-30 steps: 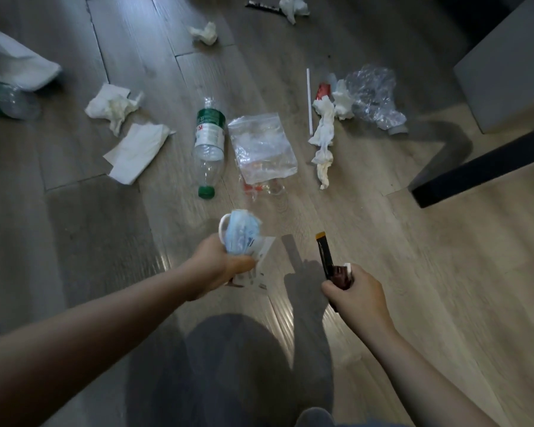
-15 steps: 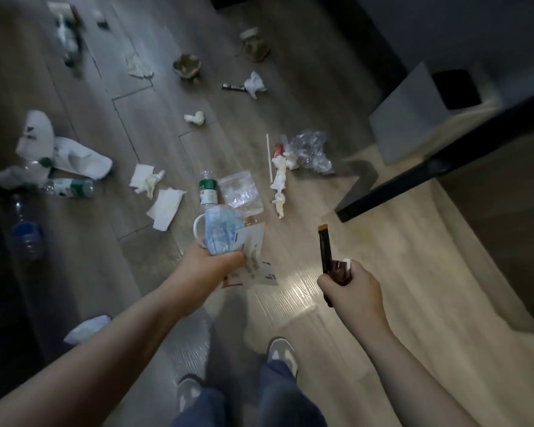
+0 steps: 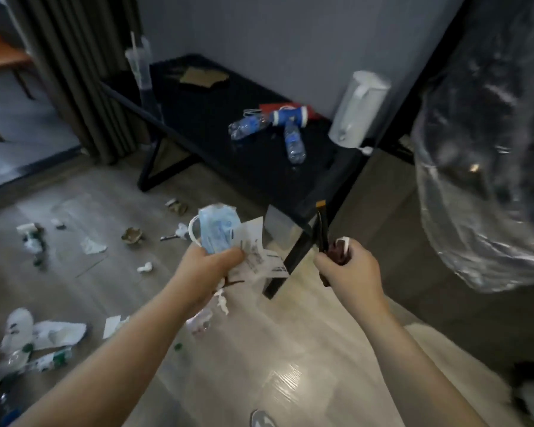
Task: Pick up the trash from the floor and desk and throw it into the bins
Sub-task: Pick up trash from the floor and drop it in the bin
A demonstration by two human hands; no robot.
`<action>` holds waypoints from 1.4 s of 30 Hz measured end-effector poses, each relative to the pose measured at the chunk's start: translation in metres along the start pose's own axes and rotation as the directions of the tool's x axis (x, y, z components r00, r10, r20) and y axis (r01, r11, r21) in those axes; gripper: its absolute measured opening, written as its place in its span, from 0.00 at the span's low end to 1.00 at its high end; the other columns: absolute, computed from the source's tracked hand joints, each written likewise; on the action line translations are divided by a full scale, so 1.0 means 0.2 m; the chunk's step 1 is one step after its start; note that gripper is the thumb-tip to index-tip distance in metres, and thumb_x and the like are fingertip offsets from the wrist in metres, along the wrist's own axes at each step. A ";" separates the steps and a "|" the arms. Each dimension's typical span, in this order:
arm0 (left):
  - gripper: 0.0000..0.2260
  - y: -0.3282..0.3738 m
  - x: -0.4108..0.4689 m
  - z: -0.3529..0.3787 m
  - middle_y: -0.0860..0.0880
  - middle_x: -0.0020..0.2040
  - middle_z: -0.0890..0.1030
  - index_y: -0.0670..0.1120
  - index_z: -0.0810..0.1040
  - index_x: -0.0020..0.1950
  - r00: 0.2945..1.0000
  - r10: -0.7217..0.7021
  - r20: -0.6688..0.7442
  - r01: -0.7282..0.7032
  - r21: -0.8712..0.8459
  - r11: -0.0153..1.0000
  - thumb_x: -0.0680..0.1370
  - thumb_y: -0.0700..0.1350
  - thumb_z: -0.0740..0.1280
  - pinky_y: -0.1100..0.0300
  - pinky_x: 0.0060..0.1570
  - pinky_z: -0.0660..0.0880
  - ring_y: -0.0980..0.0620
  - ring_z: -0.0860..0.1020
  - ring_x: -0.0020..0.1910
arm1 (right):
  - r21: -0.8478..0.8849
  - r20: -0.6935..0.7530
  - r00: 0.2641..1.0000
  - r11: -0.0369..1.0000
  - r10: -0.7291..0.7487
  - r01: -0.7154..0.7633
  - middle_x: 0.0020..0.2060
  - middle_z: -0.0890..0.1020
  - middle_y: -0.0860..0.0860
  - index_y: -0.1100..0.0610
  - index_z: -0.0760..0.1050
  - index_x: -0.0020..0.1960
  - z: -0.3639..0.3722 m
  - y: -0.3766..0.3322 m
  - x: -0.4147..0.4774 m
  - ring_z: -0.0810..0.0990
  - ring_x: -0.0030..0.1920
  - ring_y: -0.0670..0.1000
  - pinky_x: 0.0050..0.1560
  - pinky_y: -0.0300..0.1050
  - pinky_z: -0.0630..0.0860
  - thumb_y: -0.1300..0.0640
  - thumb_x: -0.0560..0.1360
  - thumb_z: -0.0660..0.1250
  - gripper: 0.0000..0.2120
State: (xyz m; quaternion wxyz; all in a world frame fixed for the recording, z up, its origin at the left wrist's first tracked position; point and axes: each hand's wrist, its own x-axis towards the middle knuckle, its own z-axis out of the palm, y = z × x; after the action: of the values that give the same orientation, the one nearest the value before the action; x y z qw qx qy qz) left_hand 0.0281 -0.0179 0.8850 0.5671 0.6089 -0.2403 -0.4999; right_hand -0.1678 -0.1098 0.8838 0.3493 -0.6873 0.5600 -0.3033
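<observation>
Head view: left hand (image 3: 210,266), fingers curled round blue face mask (image 3: 218,231) and crumpled receipt (image 3: 253,254), held above floor (image 3: 290,349). Right hand (image 3: 349,269) clenches dark sachet (image 3: 322,229) upright. Loads look light, soft, crushable; fist hold suits. 2 plastic bottles (image 3: 294,143) lie on black surface (image 3: 204,124): likely light, slippery, best gripped mid-body.

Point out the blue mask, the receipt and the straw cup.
blue mask (image 3: 217,231), head view, pleated front.
receipt (image 3: 259,257), head view, printed face.
straw cup (image 3: 141,67), head view, side wall.
</observation>
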 end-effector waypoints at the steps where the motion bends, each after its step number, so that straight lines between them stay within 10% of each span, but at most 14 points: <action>1: 0.05 0.08 -0.05 0.04 0.42 0.44 0.85 0.42 0.77 0.50 0.999 0.020 0.049 -0.021 0.017 1.000 0.76 0.35 0.66 0.55 0.41 0.82 0.46 0.84 0.43 | 0.002 -0.047 0.999 1.000 -0.012 0.012 0.27 0.75 0.54 0.55 0.65 0.31 -0.09 -0.05 -0.06 0.70 0.29 0.48 0.30 0.44 0.66 0.58 0.68 0.69 0.13; 11: 0.06 0.40 -0.49 0.76 0.42 0.40 0.83 0.40 0.77 0.50 0.850 0.089 0.520 -0.177 0.122 0.977 0.76 0.32 0.64 0.61 0.31 0.79 0.53 0.83 0.33 | -0.005 -0.473 0.878 0.996 0.077 -0.091 0.25 0.72 0.49 0.61 0.69 0.35 -1.03 -0.06 -0.57 0.71 0.29 0.52 0.34 0.49 0.72 0.56 0.65 0.69 0.11; 16: 0.18 0.36 -0.70 1.34 0.31 0.51 0.79 0.39 0.78 0.53 0.702 0.085 0.707 -0.221 0.103 0.970 0.64 0.38 0.69 0.45 0.48 0.76 0.36 0.81 0.48 | -0.008 -0.647 0.751 0.984 0.129 -0.176 0.23 0.70 0.46 0.59 0.67 0.34 -1.52 0.16 -0.89 0.68 0.28 0.49 0.32 0.47 0.69 0.56 0.65 0.69 0.12; 23: 0.07 0.10 -1.11 2.28 0.47 0.37 0.83 0.41 0.78 0.45 0.568 -0.008 0.823 -0.179 0.133 0.975 0.73 0.31 0.66 0.67 0.27 0.74 0.56 0.82 0.31 | 0.025 -0.791 0.576 0.953 0.204 -0.303 0.24 0.70 0.48 0.58 0.65 0.32 -2.29 0.55 -1.42 0.67 0.29 0.49 0.33 0.45 0.66 0.59 0.67 0.70 0.14; 37: 0.18 -0.38 -1.59 3.76 0.38 0.49 0.83 0.39 0.77 0.55 0.204 -0.078 0.976 -0.213 0.122 0.969 0.65 0.39 0.67 0.51 0.44 0.81 0.41 0.83 0.48 | 0.197 -0.876 0.311 0.862 0.368 -0.466 0.26 0.77 0.51 0.61 0.71 0.35 -3.37 1.33 -1.89 0.72 0.25 0.43 0.26 0.31 0.68 0.60 0.69 0.69 0.09; 42: 0.08 -0.52 -1.48 4.23 0.47 0.35 0.81 0.44 0.78 0.42 0.153 -0.103 0.983 -0.217 0.135 0.967 0.64 0.40 0.67 0.56 0.36 0.74 0.50 0.80 0.35 | 0.225 -0.892 0.222 0.813 0.393 -0.537 0.26 0.79 0.51 0.58 0.74 0.37 -3.63 1.60 -1.77 0.74 0.25 0.42 0.28 0.32 0.69 0.59 0.69 0.69 0.05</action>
State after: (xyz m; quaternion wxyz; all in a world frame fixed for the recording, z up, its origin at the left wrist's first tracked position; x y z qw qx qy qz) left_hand -0.8606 -0.1191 1.0094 0.2126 0.1921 -0.6331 -0.7191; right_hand -1.0003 0.0951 1.0272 0.0108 -0.2250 0.8526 -0.4714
